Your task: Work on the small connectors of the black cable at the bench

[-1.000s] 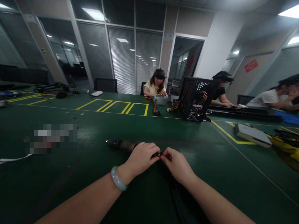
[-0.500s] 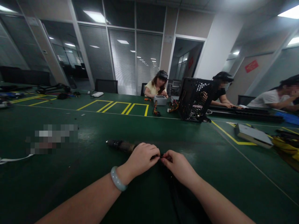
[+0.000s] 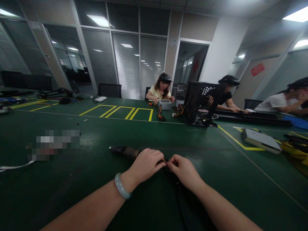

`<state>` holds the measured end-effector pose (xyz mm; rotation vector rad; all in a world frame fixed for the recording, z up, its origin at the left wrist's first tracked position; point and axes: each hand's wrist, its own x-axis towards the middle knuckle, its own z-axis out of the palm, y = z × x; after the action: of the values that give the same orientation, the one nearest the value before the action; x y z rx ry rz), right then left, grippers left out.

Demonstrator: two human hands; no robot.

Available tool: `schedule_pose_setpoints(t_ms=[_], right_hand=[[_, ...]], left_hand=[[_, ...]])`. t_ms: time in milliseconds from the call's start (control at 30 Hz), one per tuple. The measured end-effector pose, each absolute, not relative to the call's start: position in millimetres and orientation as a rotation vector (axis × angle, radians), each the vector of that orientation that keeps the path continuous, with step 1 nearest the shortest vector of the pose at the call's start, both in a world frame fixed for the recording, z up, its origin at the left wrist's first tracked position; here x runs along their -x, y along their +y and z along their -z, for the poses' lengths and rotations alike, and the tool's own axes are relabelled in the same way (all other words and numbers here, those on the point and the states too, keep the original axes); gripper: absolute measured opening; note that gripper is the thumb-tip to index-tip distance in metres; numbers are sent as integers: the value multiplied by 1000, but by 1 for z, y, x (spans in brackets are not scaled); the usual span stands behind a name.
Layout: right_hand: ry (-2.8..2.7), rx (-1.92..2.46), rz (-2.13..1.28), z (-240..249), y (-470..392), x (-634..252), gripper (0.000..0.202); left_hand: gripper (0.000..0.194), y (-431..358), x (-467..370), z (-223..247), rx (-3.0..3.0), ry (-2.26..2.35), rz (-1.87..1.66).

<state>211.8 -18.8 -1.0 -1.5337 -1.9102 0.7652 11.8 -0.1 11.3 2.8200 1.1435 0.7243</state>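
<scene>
On the green table lies a dark, cylindrical electric screwdriver (image 3: 126,151) with a metal tip pointing left. Its rear part disappears under my left hand (image 3: 148,163), whose fingers are closed around that end. A pale bangle is on the left wrist. My right hand (image 3: 184,170) pinches the end of a black cable (image 3: 181,202), which trails down towards the near edge of view. Both hands' fingertips meet at the screwdriver's rear end. A few tiny shiny bits show between them, too small to make out; the fingers hide the joint itself.
Beyond my hands stands a black computer case (image 3: 201,102), with a grey power supply (image 3: 165,104) and its wires to its left. A flat metal box (image 3: 261,140) is at right. Several people sit across the table. Yellow tape (image 3: 141,109) marks the tabletop (image 3: 101,128).
My fingertips have shifted slightly at the screwdriver's rear end, and tiny shiny bits now show between them. The person opposite has moved a hand onto the power supply.
</scene>
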Motion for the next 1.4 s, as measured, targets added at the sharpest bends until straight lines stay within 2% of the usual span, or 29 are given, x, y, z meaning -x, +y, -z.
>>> schedule_pose_setpoints(t_ms=[167,333,600,967,1400], right_hand=[[-1924,1568,-746,0,-17,-212,17],[-1911,1575,-802,1,-16,-214,16],[-1979,1561,-808,0,-18,-213,18],[-1960,1584,-820,-2,-18,-213,17],[-2008,1570,-819,-1,-15,-214,20]], left_hand=[[20,0,-10,-10,-2792,1128,-737],[11,1,-7,-9,-2827,1076,-720],[16,5,-1,-10,-2867,1092,-662],[10,-4,-15,-3,-2739,1254,-681],[12,-3,-13,-5,-2764,1169,-660]])
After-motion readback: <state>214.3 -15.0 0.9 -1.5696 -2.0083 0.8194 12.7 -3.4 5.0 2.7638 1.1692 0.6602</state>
